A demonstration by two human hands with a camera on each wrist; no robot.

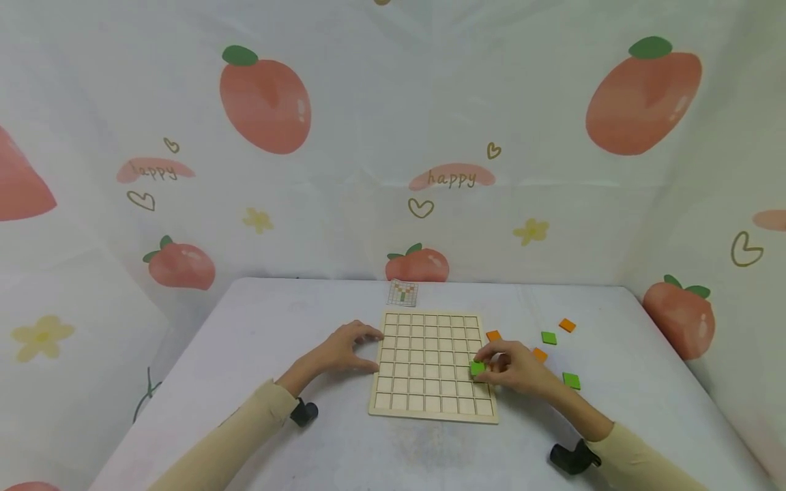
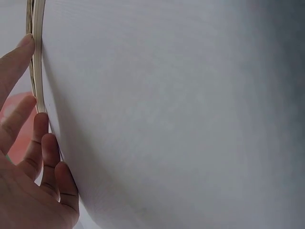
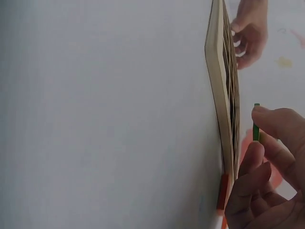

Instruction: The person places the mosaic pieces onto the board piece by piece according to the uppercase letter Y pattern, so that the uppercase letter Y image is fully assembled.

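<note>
A wooden grid board (image 1: 432, 365) with square cells lies on the table. My left hand (image 1: 345, 349) touches its left edge with thumb and fingertips, the fingers nearly straight; the left wrist view shows them along the board's side (image 2: 39, 62). Above the right columns of the board, my right hand (image 1: 514, 368) pinches a green square tile (image 1: 477, 369) between thumb and fingers. In the right wrist view that green tile (image 3: 256, 125) is seen edge-on, apart from the board's surface.
Right of the board lie loose orange tiles (image 1: 568, 325) and green tiles (image 1: 571, 380); one orange tile (image 1: 494, 335) is close to the board's edge. A small card with a coloured grid pattern (image 1: 402, 293) lies behind the board. A printed cloth hangs beyond the white table (image 1: 295, 300).
</note>
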